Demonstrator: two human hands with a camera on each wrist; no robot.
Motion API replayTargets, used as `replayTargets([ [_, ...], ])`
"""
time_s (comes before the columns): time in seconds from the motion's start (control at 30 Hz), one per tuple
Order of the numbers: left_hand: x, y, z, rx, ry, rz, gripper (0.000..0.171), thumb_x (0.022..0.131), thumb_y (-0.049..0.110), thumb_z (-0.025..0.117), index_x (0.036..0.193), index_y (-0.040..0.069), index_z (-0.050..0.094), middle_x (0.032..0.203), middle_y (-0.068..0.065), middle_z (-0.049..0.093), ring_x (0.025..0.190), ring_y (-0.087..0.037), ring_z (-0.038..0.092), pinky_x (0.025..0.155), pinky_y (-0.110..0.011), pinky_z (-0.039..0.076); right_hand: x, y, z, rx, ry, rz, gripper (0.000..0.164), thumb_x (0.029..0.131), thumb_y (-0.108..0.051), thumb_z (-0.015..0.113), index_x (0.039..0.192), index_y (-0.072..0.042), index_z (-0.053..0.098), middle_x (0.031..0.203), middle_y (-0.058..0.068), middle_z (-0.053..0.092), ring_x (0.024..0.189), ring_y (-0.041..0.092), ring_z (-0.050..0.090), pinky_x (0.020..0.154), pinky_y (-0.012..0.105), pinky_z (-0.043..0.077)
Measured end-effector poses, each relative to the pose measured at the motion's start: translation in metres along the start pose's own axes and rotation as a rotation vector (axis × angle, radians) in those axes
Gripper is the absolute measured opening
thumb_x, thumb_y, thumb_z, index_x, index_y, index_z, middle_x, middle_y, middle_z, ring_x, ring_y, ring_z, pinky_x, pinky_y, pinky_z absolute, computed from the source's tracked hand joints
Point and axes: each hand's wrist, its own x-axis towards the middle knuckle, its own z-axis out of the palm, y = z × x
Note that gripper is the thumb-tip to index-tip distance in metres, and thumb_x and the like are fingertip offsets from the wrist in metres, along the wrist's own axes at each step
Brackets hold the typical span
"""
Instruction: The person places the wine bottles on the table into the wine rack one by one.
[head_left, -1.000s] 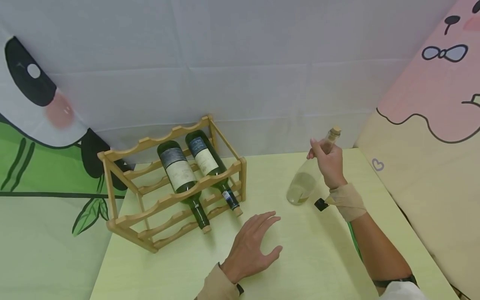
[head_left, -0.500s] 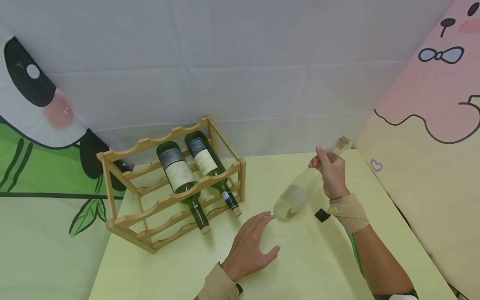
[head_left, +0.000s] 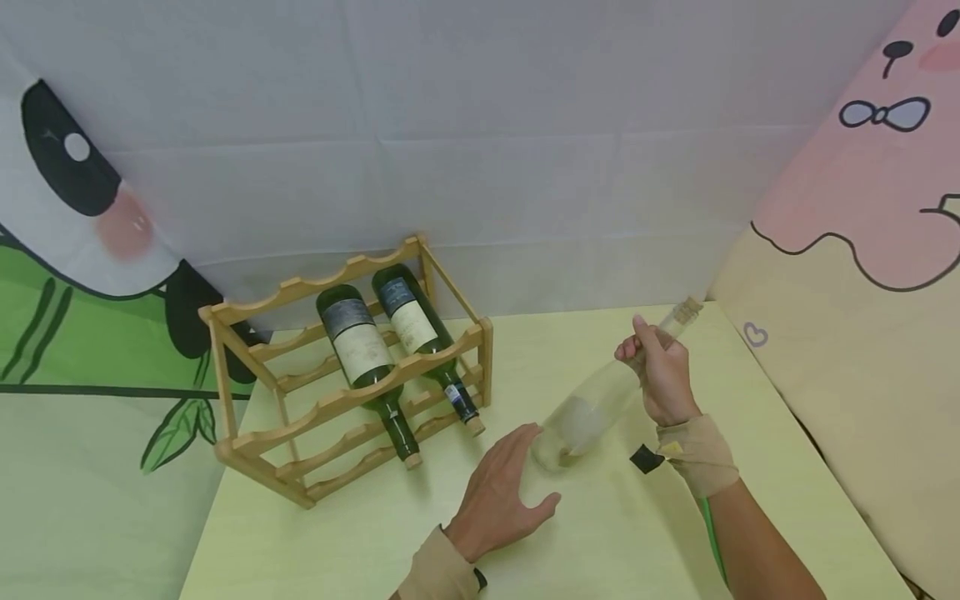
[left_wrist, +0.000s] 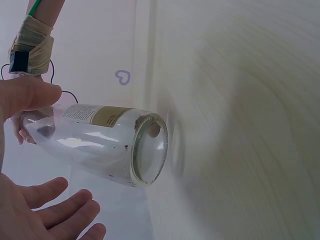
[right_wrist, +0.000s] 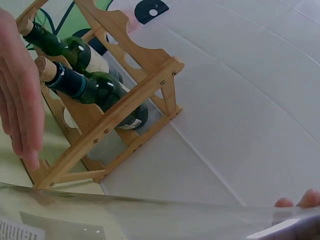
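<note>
A clear glass bottle (head_left: 585, 417) with a cork in its mouth slants over the table, its base toward the lower left. My right hand (head_left: 663, 375) grips it round the neck. In the left wrist view the bottle's round base (left_wrist: 150, 150) faces the camera, and a label shows on its side. My left hand (head_left: 498, 492) is held with fingers extended and thumb apart, close beside the base; whether the fingertips touch the glass I cannot tell. Two corked green wine bottles, one left (head_left: 360, 346) and one right (head_left: 412, 317), lie in the wooden wine rack (head_left: 352, 400).
The rack stands on the left half of the pale table (head_left: 600, 533), its slots to the left holding no bottles. Behind the table hangs a white cloth (head_left: 510, 167). Cartoon-printed sheets (head_left: 847, 250) flank both sides.
My right hand has come down toward me and tipped the clear bottle further over, swinging its base left and closer to my left hand. The left hand has hardly moved.
</note>
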Motion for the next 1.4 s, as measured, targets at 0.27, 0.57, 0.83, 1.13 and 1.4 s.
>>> replayTargets([
  [0.27,0.001,0.000,-0.001,-0.024,-0.062,-0.097,0.091,0.079,0.053,0.074,0.150,0.012,0.036,0.148,0.000,0.039,0.134,-0.015,0.040,0.105,-0.035,0.035,-0.009,0.004,0.005,0.055,-0.030,0.046,0.036,0.100,-0.029,0.059,0.072,-0.009,0.050,0.067,0.003,0.055,0.067,0.017,0.059,0.093,0.041,0.044],
  [0.57,-0.004,-0.001,0.007,-0.053,-0.104,-0.186,0.097,0.077,0.060,0.073,0.152,0.015,0.033,0.148,0.003,0.038,0.127,-0.015,0.045,0.096,-0.034,0.042,-0.017,0.007,0.007,0.072,-0.064,0.095,0.035,0.102,-0.028,0.057,0.074,-0.009,0.049,0.068,0.003,0.053,0.067,0.018,0.059,0.093,0.040,0.044],
  [0.83,-0.002,-0.002,0.011,-0.089,-0.115,-0.221,0.102,0.075,0.063,0.074,0.153,0.015,0.031,0.149,0.003,0.036,0.127,-0.014,0.043,0.097,-0.034,0.042,-0.019,0.009,0.009,0.105,-0.077,0.126,0.032,0.102,-0.027,0.057,0.076,-0.010,0.049,0.070,0.003,0.053,0.066,0.017,0.060,0.092,0.039,0.046],
  [1.13,0.000,-0.001,0.014,-0.086,-0.103,-0.207,0.102,0.073,0.065,0.074,0.153,0.019,0.030,0.149,0.004,0.035,0.128,-0.015,0.042,0.096,-0.034,0.042,-0.023,0.009,0.011,0.108,-0.090,0.149,0.034,0.103,-0.028,0.055,0.075,-0.010,0.050,0.071,0.002,0.053,0.068,0.017,0.060,0.091,0.038,0.046],
  [1.4,-0.001,0.000,0.018,-0.092,-0.091,-0.196,0.104,0.070,0.063,0.077,0.153,0.020,0.031,0.149,0.004,0.036,0.124,-0.015,0.045,0.091,-0.034,0.044,-0.030,0.011,0.009,0.198,-0.159,0.175,0.033,0.104,-0.025,0.053,0.076,-0.009,0.052,0.072,0.001,0.055,0.070,0.017,0.060,0.091,0.037,0.046],
])
